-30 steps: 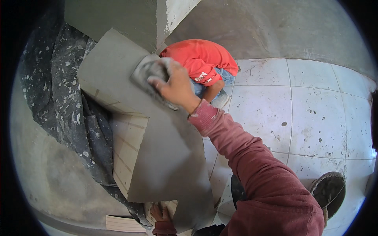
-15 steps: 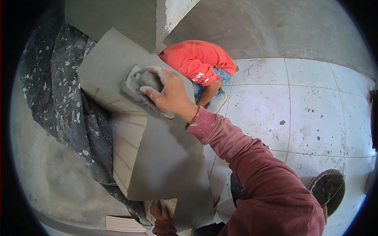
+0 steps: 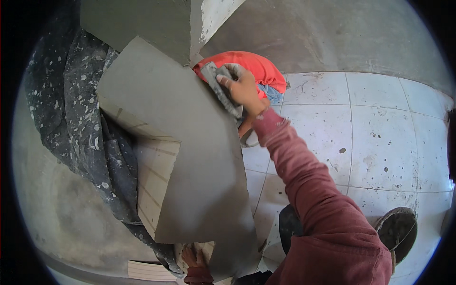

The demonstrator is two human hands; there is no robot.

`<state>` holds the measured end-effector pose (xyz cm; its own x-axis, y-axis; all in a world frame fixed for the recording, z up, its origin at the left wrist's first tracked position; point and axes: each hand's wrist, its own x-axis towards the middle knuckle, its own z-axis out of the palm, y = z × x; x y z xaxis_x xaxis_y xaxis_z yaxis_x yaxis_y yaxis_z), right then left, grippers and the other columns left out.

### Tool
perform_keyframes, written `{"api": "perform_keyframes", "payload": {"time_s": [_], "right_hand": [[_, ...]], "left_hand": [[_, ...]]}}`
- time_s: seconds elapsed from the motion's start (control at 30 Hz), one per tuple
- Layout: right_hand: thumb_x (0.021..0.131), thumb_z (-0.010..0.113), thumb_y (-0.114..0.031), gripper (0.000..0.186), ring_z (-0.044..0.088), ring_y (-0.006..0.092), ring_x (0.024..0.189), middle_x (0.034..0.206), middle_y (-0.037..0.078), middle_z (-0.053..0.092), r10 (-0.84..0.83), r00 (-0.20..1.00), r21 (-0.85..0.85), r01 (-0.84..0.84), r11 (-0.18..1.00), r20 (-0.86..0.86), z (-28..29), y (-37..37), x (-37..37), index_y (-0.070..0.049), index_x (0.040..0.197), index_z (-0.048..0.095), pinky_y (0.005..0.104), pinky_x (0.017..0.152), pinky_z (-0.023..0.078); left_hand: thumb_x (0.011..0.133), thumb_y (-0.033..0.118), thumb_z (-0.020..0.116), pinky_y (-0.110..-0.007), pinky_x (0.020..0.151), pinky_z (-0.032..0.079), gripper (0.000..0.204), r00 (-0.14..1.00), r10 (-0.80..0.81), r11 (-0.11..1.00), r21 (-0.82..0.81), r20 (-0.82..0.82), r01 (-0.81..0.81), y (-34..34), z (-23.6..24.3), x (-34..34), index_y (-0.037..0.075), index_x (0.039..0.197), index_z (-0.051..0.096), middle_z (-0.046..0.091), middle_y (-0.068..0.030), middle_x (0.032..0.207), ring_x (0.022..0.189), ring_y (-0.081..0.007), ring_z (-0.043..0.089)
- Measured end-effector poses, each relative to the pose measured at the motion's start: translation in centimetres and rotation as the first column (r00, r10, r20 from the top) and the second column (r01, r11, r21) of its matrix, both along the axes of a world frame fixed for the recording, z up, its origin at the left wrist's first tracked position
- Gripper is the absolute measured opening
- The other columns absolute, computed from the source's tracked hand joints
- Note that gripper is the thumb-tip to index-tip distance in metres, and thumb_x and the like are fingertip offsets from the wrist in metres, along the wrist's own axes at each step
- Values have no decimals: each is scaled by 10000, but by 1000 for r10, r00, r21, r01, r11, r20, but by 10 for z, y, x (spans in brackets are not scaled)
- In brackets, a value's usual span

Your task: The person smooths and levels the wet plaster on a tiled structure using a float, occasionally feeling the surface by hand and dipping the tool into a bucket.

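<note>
A grey, mortar-smeared hand float point(image 3: 221, 90) is in my right hand point(image 3: 243, 90), fingers wrapped round its handle. The float is tilted on edge at the right border of the smooth grey plastered stair side point(image 3: 204, 185); whether it touches the plaster I cannot tell. Down at the bottom, my left hand point(image 3: 192, 257) lies with fingers spread on a pale tiled step, beside the lower end of the plaster. Tiled steps point(image 3: 153, 178) with brownish stripes adjoin the plaster's left edge.
A co-worker in a red shirt point(image 3: 259, 64) crouches just beyond my right hand. Paint-spattered dark sheeting point(image 3: 83, 95) drapes along the left. At lower right stands a bucket point(image 3: 398, 235) of grey mix on dirty white floor tiles point(image 3: 380, 142). A striped tile point(image 3: 149, 270) lies at lower left.
My right hand has moved the float rightward from the middle of the plaster to its right edge, tipping it up. My left hand stays put. The co-worker's sleeve is now mostly hidden.
</note>
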<state>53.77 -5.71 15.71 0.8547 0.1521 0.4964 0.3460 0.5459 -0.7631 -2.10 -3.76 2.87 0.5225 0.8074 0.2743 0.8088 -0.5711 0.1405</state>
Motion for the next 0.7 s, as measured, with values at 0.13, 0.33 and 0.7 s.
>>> {"api": "perform_keyframes", "payload": {"time_s": [0.13,0.33,0.7], "right_hand": [[708,657,-207,409,587,246,841,900,186,612,321,945,-83,-316,945,61,29,18,28,55,1008,565,300,764,433],[714,662,-232,392,581,214,812,866,157,625,414,892,-395,-319,862,183,35,31,65,79,943,595,298,752,428],[653,631,-253,297,532,252,650,726,163,598,377,878,-663,-95,743,296,-24,49,101,-4,814,630,337,660,418]], "left_hand": [[773,407,445,-499,906,245,562,979,-135,958,234,-150,168,39,-46,-71,-40,1115,445,427,-250,1158,1067,-415,372],[785,398,432,-508,912,242,564,998,-57,992,117,34,52,10,-19,-21,-48,1131,430,418,-257,1161,1064,-425,361],[827,330,445,-527,944,216,559,984,-148,970,177,-101,165,19,-30,-42,-68,1201,326,353,-287,1213,1100,-445,317]]}}
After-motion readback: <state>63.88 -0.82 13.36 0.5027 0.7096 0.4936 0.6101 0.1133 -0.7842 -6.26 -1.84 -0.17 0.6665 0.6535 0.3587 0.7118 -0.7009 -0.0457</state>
